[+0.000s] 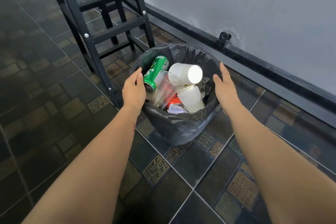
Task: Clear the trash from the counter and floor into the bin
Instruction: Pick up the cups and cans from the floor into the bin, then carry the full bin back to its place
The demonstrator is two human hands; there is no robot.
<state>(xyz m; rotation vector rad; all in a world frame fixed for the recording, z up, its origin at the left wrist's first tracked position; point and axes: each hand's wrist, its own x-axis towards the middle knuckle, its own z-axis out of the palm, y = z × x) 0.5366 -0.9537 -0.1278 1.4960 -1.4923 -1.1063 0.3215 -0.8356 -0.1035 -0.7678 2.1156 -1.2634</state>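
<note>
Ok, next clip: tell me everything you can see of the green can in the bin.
The green can looks like a metal drink can with white lettering, undented as far as shows. It lies tilted on top of the rubbish at the left side of the bin, its silvery end pointing down towards the camera. A clear plastic cup lies against its right side. The left hand is right beside its lower end; whether they touch cannot be told.

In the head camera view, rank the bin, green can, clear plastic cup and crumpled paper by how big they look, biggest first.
1. the bin, clearly largest
2. the green can and the clear plastic cup: they look about alike and both are partly hidden, so unranked
3. the crumpled paper, smallest, though mostly buried
</note>
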